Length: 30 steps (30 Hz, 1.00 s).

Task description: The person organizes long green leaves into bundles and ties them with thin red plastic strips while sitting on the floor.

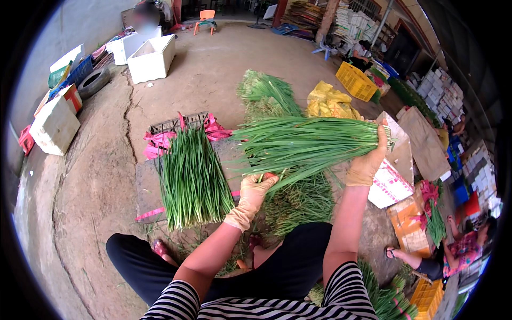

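green leaf bundle (309, 141): held across the front, long axis running leftward from the right hand (370, 160), which grasps its stem end and is nearer. left hand (256, 193) is just below the leafy part, fingers curled; cannot tell whether they pinch a blade. laid bundle (192, 184) lies left of the left fingers; white box (392, 184) edge near the right fingers; more room leftward, over concrete ground (96, 197).

1 orange chair (206, 20) is standing at far end. Open white foam box (146, 69) is resting on ground (213, 61); black tyre (102, 84) is lying left of it. Yellow crate (354, 82) is standing at right. 1 co-worker (450, 261) in patterned shirt (465, 250) is sitting at lower right.
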Motion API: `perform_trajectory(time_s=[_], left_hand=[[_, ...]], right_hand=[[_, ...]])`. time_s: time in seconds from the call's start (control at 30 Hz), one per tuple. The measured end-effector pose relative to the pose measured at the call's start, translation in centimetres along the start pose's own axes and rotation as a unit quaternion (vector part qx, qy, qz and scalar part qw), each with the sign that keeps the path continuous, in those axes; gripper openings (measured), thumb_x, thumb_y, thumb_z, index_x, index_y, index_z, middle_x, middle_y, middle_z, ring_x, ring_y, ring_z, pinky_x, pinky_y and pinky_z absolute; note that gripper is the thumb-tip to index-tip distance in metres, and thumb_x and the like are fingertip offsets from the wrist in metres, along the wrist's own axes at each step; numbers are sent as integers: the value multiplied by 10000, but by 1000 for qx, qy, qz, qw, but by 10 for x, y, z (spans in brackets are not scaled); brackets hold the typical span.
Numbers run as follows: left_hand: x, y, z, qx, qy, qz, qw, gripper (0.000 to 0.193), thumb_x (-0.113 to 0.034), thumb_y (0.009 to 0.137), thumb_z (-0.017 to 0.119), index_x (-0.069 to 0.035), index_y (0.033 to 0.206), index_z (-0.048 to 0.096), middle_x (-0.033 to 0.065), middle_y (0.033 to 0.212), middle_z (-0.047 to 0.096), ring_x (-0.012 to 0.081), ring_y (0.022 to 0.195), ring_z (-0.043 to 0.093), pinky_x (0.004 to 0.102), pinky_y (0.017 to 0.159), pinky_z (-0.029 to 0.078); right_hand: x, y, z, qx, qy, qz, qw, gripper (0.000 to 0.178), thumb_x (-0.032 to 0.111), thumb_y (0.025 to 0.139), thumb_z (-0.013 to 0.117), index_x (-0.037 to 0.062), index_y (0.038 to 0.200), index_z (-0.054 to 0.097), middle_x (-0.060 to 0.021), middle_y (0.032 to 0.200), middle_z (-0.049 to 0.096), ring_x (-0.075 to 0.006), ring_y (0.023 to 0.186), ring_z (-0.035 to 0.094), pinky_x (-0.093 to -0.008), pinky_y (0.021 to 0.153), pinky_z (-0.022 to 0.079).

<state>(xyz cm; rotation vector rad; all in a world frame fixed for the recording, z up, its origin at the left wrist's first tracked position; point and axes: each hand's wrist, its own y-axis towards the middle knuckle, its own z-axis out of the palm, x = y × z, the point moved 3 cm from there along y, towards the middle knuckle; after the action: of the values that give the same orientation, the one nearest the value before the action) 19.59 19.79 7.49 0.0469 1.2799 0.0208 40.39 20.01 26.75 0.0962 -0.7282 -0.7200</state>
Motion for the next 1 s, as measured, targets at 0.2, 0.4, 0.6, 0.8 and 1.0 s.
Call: perform_trajectory(time_s=[0.2, 0.4, 0.6, 0.8, 1.0], left_hand=[[4, 0, 3, 23, -150, -76, 985, 100, -72, 824, 619, 7, 885, 628, 55, 869, 670, 80, 742, 578, 202, 680, 450], [25, 16, 9, 72, -141, -98, 983, 199, -49, 821, 614, 36, 1001, 605, 65, 924, 652, 117, 816, 588, 209, 773, 459], [23, 14, 32, 47, -143, -71, 986, 233, -41, 758, 688, 6, 980, 634, 50, 904, 639, 115, 806, 579, 235, 705, 476], [18, 18, 33, 28, -31, -9, 999, 163, -57, 769, 680, 0, 915, 635, 79, 908, 646, 139, 793, 589, 245, 730, 472], [34, 23, -20, -59, -105, -104, 987, 138, -186, 871, 574, -72, 815, 629, -22, 686, 568, 69, 584, 467, 214, 641, 425]], right_hand=[[-8, 5, -17, 3, -28, -1, 1000, 311, 155, 874, 511, 118, 1180, 473, -42, 917, 576, -165, 810, 576, -326, 661, 494], [-13, 3, -17, 20, -12, 14, 1000, 307, 162, 874, 510, 122, 1177, 477, -50, 904, 579, -168, 756, 582, -320, 616, 498], [-15, -2, -17, 16, -9, 20, 1000, 320, 171, 871, 514, 122, 1185, 470, -51, 891, 579, -166, 756, 579, -318, 607, 495], [-12, 4, -28, 7, -16, 4, 1000, 326, 168, 869, 512, 116, 1188, 466, -53, 893, 579, -167, 770, 576, -321, 627, 495], [40, 30, -62, 19, -37, -62, 997, 319, 140, 867, 507, 84, 1179, 468, -95, 908, 598, -210, 824, 597, -348, 710, 511]])
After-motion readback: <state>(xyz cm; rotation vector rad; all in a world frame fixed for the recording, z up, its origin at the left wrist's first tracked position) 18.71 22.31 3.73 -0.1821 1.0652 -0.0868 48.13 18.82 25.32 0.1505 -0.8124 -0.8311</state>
